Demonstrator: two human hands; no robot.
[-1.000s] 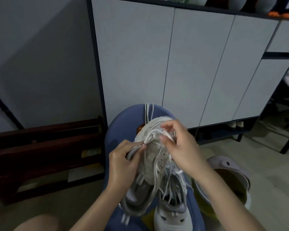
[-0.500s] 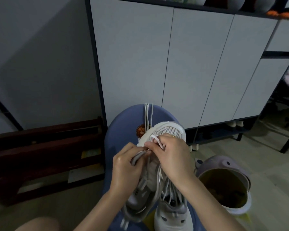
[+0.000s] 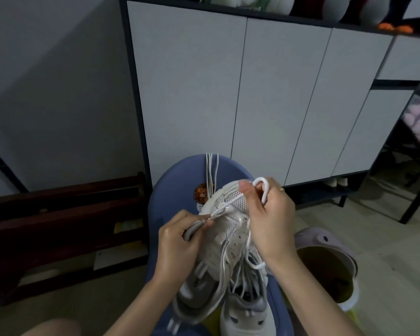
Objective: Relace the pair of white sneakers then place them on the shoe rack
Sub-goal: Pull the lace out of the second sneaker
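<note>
Head view, centre frame: a loop of white lace (image 3: 261,187), drawn higher than a moment ago, is pinched by the right hand (image 3: 269,219); the sneaker (image 3: 230,221) on the blue chair (image 3: 175,187) is pinched at its toe eyelets by the left hand (image 3: 180,241). Threading is judged barely begun.

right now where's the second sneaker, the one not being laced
In the head view, the second sneaker sits low, right of centre on the blue seat, under the right hand.

Bucket (image 3: 325,241) close beside right hand (image 3: 272,219)
</note>
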